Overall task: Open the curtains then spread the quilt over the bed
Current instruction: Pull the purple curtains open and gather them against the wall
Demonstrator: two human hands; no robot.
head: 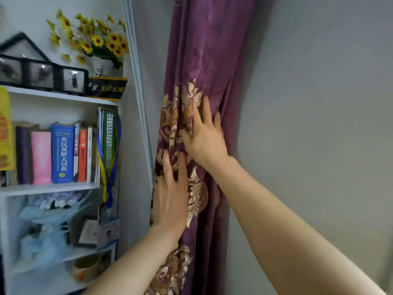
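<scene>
Item: both hands flat on bunched curtain.
I see left hand and right hand pressing, fingers splayed, gripping nothing; purple curtain gathered beside bookshelf. Risk: released folds may slump back. Quilt unseen.

Curtain runs off frame top and bottom; rail and hem unseen. My left hand covers its gathered edge, and my fingertips sink into folds. Lower shelf contents blurred, unreadable.
</scene>
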